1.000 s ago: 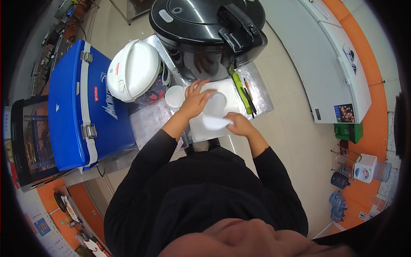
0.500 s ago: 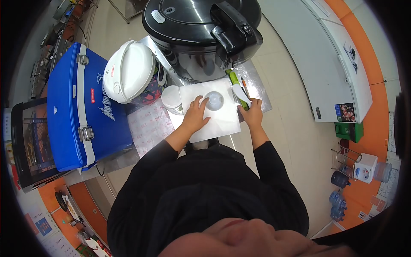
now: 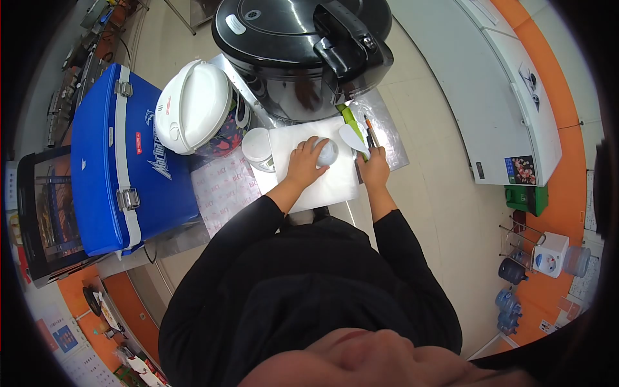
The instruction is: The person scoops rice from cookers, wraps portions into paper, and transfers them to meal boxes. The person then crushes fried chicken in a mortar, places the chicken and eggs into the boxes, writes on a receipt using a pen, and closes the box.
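My left hand [image 3: 304, 169] is curved round the left side of a small round translucent bowl [image 3: 328, 153], which rests on a white paper sheet [image 3: 325, 188]. My right hand [image 3: 373, 169] is closed at the right edge of the sheet, at the lower end of a white flat-headed utensil [image 3: 352, 138]. Its fingers partly hide what they grip. Beneath the utensil lies a long green item [image 3: 348, 118]. A thin orange-tipped stick [image 3: 369, 124] is just to its right. Left of the sheet sits a small white kitchen scale [image 3: 258, 147].
A large black lidded cooker [image 3: 284, 39] stands behind the sheet. A white-lidded pot [image 3: 196, 106] and a blue cool box [image 3: 132, 180] are on the left. Printed paper [image 3: 225, 190] covers part of the metal table [image 3: 390, 138]. A white chest freezer [image 3: 451, 77] stands at right.
My left hand has moved right and closed round the bowl. My right hand has shifted left and slightly down, its fingers more closed. The white utensil has moved left.
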The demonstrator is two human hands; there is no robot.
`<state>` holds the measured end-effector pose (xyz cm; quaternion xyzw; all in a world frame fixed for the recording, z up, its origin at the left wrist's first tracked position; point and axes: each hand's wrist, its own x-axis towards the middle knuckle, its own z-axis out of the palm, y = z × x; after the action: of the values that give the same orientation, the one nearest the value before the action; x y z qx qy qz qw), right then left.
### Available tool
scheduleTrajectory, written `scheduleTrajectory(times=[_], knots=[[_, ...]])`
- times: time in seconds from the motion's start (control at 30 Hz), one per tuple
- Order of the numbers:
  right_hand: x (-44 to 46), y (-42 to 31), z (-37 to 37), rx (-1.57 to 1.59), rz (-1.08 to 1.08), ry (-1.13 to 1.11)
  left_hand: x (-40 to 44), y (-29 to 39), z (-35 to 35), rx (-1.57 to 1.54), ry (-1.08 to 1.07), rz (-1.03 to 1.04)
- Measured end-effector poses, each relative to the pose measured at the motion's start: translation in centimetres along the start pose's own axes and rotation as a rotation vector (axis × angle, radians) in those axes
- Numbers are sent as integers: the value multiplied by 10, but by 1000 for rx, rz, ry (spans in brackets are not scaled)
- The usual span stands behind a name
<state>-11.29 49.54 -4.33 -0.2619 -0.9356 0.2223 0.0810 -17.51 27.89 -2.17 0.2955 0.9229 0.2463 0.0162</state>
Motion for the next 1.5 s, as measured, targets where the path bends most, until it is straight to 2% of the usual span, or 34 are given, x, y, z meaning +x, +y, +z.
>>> scheduleTrajectory(times=[0.1, 0.17, 0.3, 0.37, 0.43, 0.47, 0.5, 0.57, 0.6, 0.63, 0.7, 0.73, 0.77, 0.83, 0.9, 1.0, 1.07, 1.1, 1.13, 1.23, 1.3, 1.33, 1.4, 1.43, 1.5], knots=[[0, 4, 1, 50, -32, 44, 0, -3, -1, -74, 5, -43], [-4, 8, -2, 88, -68, 77, -5, -5, -5, -250, 163, -144], [-18, 16, -10, 131, -172, 89, -38, -14, -27, -394, 313, -299], [-24, 22, -11, 228, -397, 42, -61, -27, -38, -736, 387, -359], [-28, 13, -14, 225, -424, -67, -82, -35, -63, -1142, 336, -534], [-28, 7, -10, 217, -430, -126, -96, -50, -56, -1277, 408, -540], [-29, 1, -7, 208, -440, -185, -109, -59, -67, -1271, 434, -549], [-24, -9, -1, 184, -480, -237, -131, -70, -95, -2059, 191, -668], [-22, -16, -2, 176, -452, -183, -136, -64, -111, -2171, 190, -703], [-19, -22, -2, 171, -426, -129, -141, -61, -120, -2170, 236, -690], [-8, -27, 0, 159, -411, -79, -157, -61, -137, -2440, 264, -538], [-2, -37, -2, 192, -455, 5, -164, -63, -143, -2425, 262, -475], [1, -47, -6, 181, -446, -27, -172, -64, -150, -2413, 336, -441], [5, -90, -17, 319, -463, -134, -182, -60, -170, -2418, 347, -437], [3, -157, -29, 384, -793, -103, -196, -71, -169, -2445, 434, -384], [-4, -283, -59, 602, -1084, -227, -203, -83, -175, -2414, 438, -358], [-8, -366, -79, 509, -1270, -328, -208, -87, -179, -2394, 445, -324], [-7, -401, -73, 454, -1327, -351, -212, -89, -179, -2387, 445, -337], [7, -431, -52, 402, -1492, -339, -215, -91, -180, -2403, 423, -334], [48, -489, -8, -25, -1642, -636, -228, -99, -176, -2378, 361, -347], [50, -506, -14, -174, -1609, -676, -238, -99, -177, -2365, 340, -296], [50, -511, -16, -307, -1566, -732, -244, -102, -175, -2356, 325, -326], [54, -520, -6, -378, -1526, -792, -254, -111, -172, -2351, 293, -342], [57, -521, -1, -428, -1486, -864, -259, -117, -170, -2324, 277, -396], [61, -529, -11, -460, -1501, -860, -266, -129, -168, -2264, 242, -501]])
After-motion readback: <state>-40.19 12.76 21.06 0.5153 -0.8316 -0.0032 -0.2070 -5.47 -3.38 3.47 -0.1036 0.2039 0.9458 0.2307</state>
